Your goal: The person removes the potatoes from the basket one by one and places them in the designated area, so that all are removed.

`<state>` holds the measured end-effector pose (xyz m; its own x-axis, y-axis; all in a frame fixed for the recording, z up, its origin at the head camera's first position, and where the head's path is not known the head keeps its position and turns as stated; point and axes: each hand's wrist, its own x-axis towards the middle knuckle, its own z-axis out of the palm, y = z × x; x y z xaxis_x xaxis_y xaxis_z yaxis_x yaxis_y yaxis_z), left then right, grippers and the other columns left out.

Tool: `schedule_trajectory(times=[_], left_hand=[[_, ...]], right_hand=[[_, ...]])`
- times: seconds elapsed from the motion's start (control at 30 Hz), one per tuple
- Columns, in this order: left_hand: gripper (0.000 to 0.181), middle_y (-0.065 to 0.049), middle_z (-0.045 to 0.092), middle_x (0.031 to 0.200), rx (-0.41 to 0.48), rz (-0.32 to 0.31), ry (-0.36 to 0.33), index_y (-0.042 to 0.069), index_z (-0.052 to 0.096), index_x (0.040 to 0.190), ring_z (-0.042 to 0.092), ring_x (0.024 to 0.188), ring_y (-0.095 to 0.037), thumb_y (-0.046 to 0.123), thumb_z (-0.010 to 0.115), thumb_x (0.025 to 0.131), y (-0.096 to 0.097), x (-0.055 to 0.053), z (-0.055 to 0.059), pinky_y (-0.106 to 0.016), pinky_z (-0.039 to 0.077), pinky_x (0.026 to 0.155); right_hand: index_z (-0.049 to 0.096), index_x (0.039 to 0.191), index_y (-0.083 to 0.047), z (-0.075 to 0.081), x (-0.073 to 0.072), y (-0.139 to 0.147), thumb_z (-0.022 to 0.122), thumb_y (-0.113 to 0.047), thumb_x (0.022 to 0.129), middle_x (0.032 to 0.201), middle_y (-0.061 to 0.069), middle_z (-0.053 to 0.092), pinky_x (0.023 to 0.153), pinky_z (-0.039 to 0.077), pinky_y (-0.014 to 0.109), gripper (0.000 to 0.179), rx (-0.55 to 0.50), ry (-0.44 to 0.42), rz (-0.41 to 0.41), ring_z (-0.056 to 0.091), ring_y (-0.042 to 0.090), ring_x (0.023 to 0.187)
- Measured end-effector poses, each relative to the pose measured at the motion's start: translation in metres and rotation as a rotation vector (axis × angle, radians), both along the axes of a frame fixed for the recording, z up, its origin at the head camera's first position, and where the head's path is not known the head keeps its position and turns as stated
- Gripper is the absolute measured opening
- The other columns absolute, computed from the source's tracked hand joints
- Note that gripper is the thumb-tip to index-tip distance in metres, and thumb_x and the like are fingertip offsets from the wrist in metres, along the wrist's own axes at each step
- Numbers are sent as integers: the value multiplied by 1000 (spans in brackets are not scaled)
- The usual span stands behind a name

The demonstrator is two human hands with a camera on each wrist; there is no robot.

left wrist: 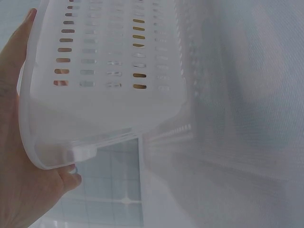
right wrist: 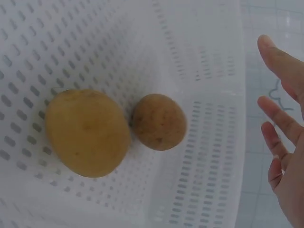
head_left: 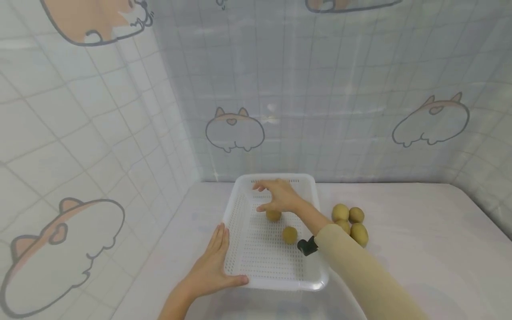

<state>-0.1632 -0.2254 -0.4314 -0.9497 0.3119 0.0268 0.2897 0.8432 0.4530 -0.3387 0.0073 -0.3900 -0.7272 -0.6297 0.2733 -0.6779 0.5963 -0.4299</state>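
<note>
My left hand (head_left: 214, 269) rests at the near left corner of a white perforated plastic basket (head_left: 256, 282). Its straight fingers lie along the left side, and the thumb is stretched over the near rim. In the left wrist view, that hand (left wrist: 28, 185) touches the basket's rim from outside. My right hand (head_left: 281, 195) hovers over the basket's far part, fingers and thumb spread, holding nothing. Two potatoes are inside: one (head_left: 274, 216), partly hidden under the right hand, and another (head_left: 290, 235) nearer me. The right wrist view shows a bigger yellow potato (right wrist: 88, 133) beside a smaller brown potato (right wrist: 159, 122).
Several more potatoes (head_left: 359, 234) lie grouped on the pale tabletop (head_left: 420, 231) right of the basket, partly behind the right sleeve (head_left: 360, 266). A black wrist device (head_left: 307, 246) shows beside that sleeve. Curtains (head_left: 328, 89) with cartoon dogs surround the table.
</note>
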Motion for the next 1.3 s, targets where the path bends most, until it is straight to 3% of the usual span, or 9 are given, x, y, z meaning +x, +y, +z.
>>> schedule_trajectory(times=[0.13, 0.43, 0.67, 0.9, 1.3], left_hand=[[134, -22, -12, 156, -1, 1, -2, -10, 4, 148, -10, 144, -34, 72, 70, 67, 1, 1, -2, -50, 11, 112], [132, -21, -14, 156, -1, -12, 5, -9, 3, 149, -11, 144, -35, 72, 69, 68, 0, -1, 0, -53, 13, 112], [133, -21, -14, 156, -6, -4, -1, -9, 3, 149, -11, 144, -35, 73, 69, 67, 2, -2, 0, -51, 11, 112], [133, -21, -14, 156, -7, 1, -2, -9, 3, 149, -11, 145, -33, 72, 71, 67, 3, -2, 2, -49, 10, 113], [132, -21, -15, 156, -6, -3, -7, -9, 3, 148, -12, 145, -33, 71, 71, 68, 2, -1, 1, -50, 9, 113]], right_hand=[[56, 132, -22, -11, -3, 0, 79, -42, 78, 125, 4, 63, 102, 31, 55, 62, 54, -38, -33, 50, 28, 119], [57, 131, -22, -20, -6, 2, 78, -45, 78, 124, 3, 63, 89, 33, 45, 61, 165, -29, -114, 49, 26, 110], [51, 139, -15, -25, -2, 3, 74, -43, 81, 133, 10, 56, 90, 35, 47, 68, 417, -16, -242, 49, 30, 108], [52, 138, -13, -37, -1, 3, 74, -48, 81, 135, 11, 55, 96, 34, 49, 71, 540, -13, -230, 49, 31, 118], [56, 131, -13, -42, 1, 2, 77, -43, 79, 126, 6, 61, 103, 33, 46, 63, 554, -61, -152, 53, 26, 115]])
